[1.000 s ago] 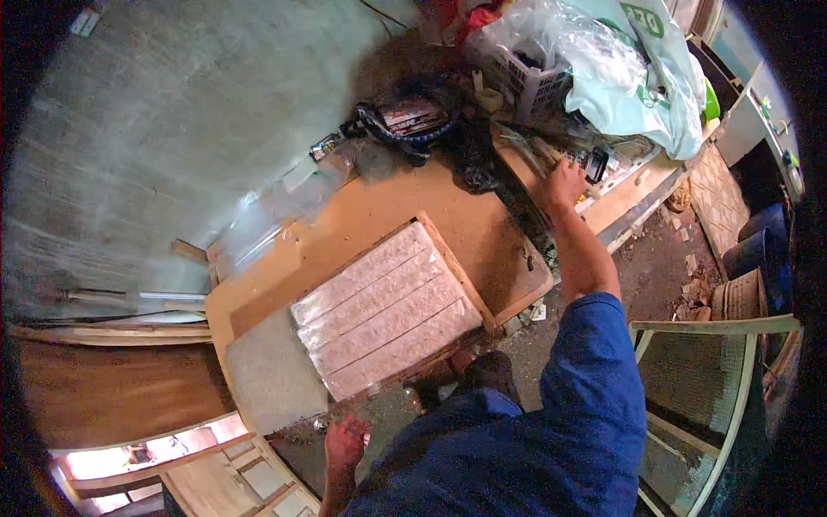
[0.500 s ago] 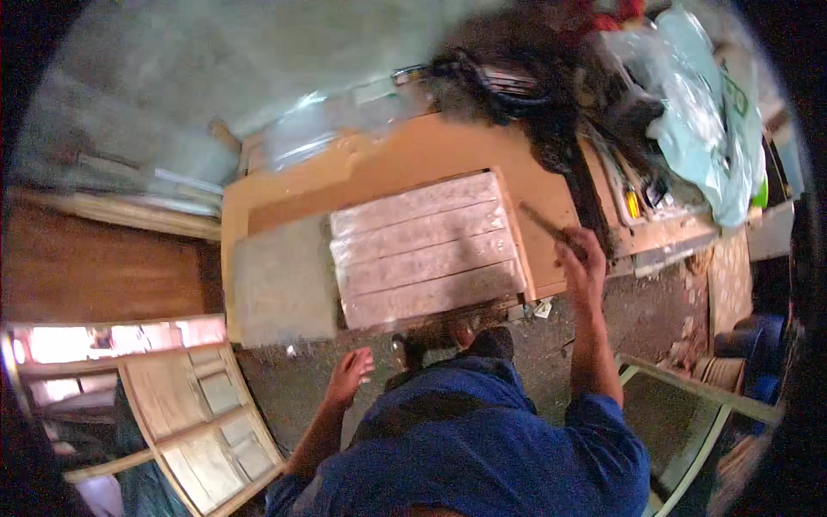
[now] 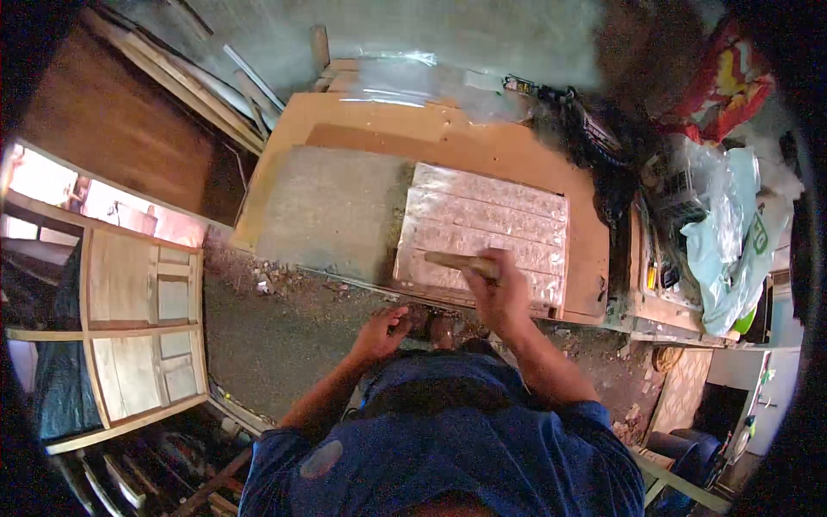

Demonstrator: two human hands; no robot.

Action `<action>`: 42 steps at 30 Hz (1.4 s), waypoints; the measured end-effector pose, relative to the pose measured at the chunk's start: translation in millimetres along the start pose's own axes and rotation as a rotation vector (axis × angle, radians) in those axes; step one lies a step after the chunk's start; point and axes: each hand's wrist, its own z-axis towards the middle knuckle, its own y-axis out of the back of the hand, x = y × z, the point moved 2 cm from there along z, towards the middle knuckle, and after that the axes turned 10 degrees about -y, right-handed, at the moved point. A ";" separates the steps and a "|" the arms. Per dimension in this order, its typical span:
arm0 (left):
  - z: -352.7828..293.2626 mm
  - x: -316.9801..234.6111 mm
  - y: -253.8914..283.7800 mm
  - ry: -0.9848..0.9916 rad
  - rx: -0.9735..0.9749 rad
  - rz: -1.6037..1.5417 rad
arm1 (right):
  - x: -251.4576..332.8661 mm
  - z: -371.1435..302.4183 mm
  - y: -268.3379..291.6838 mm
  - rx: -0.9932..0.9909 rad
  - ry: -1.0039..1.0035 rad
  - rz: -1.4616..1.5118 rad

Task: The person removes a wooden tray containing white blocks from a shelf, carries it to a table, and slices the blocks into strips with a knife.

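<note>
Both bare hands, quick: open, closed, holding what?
Left hand: open, loosely curled, nothing visible in it.
Right hand: closed around a slim, tan, wooden-looking stick.

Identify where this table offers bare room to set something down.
Bare room: the grey board, left of the pale grooved panel, and the orange-brown tabletop between that panel and the plastic sheeting. Crowded: the right end, with a black bundle and a pale green bag; over the panel's front, the right hand holds a stick-like tool.

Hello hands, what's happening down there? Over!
Right hand gripping stick-like tool over slatted panel. Left hand low, apart from panel. Right hand, tool hide some panel.
</note>
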 end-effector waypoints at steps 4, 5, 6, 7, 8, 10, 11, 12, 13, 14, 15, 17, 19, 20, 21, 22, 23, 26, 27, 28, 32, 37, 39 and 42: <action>-3.4 -2.3 6.5 -0.141 -0.073 0.148 | -9.1 -11.6 -7.7 -0.111 -0.036 0.072; -4.4 -8.7 10.8 -0.155 -0.108 0.158 | -7.7 -14.8 -1.9 -0.193 -0.062 0.164; -5.3 -12.1 13.0 -0.169 -0.142 0.167 | -2.7 -17.4 6.1 -0.182 -0.059 0.111; -6.1 -11.3 13.4 -0.184 -0.189 0.192 | -5.6 -18.0 7.5 -0.122 -0.043 0.018; -6.5 -9.9 13.1 -0.199 -0.235 0.217 | -11.8 -18.3 8.4 -0.061 -0.027 -0.074; -5.9 -9.7 13.2 -0.237 -0.307 0.298 | -20.3 -25.0 12.2 -0.100 -0.057 -0.006; -5.1 -10.3 13.2 -0.260 -0.332 0.354 | -28.3 -31.3 18.2 -0.174 -0.146 0.069; -3.6 -11.3 12.5 -0.283 -0.358 0.409 | -29.9 -29.3 24.8 -0.239 -0.097 0.040; -3.7 -15.5 13.8 -0.285 -0.376 0.453 | -27.1 -29.7 29.2 -0.303 -0.060 0.015; -1.9 -20.8 15.6 -0.287 -0.393 0.496 | -22.5 -27.0 30.7 -0.164 -0.128 -0.073; -0.3 -24.6 16.2 -0.291 -0.410 0.539 | -19.0 -26.0 31.7 -0.025 -0.195 -0.158; 6.8 -20.9 15.6 -0.259 -0.388 0.572 | -40.1 -30.5 33.7 -0.193 -0.146 -0.068; 11.8 -19.7 15.0 -0.223 -0.356 0.601 | -51.2 -39.3 43.4 -0.361 -0.099 0.040; 13.6 -22.6 15.8 -0.204 -0.334 0.614 | -49.4 -40.4 47.2 -0.361 -0.074 0.015; 14.0 -24.0 15.2 -0.185 -0.311 0.627 | -59.1 -40.6 47.6 -0.310 -0.092 0.017; 14.5 -23.6 13.4 -0.187 -0.308 0.634 | -68.5 -37.8 49.2 -0.262 -0.105 0.020; 14.2 -22.2 11.0 -0.189 -0.305 0.642 | -75.8 -37.2 50.8 -0.214 -0.118 0.023; 14.4 -24.8 11.2 -0.128 -0.249 0.652 | -72.5 -48.0 64.8 -0.357 -0.094 -0.011; 14.0 -25.5 11.8 -0.096 -0.223 0.654 | -67.4 -49.6 69.6 -0.399 -0.047 -0.055; 14.3 -24.4 10.7 -0.112 -0.232 0.657 | -67.8 -47.6 75.7 -0.199 -0.162 -0.141; 14.5 -18.6 7.6 -0.156 -0.249 0.665 | -89.9 -62.8 91.1 -0.428 -0.257 0.233; 14.6 -17.2 4.5 -0.182 -0.275 0.655 | -119.3 -68.7 96.0 -0.369 -0.190 0.298; 14.3 -17.3 3.0 -0.167 -0.283 0.655 | -109.3 -74.9 108.9 -0.461 -0.251 0.215; 15.0 -17.1 0.7 -0.140 -0.273 0.649 | -112.4 -79.3 112.7 -0.405 -0.242 0.235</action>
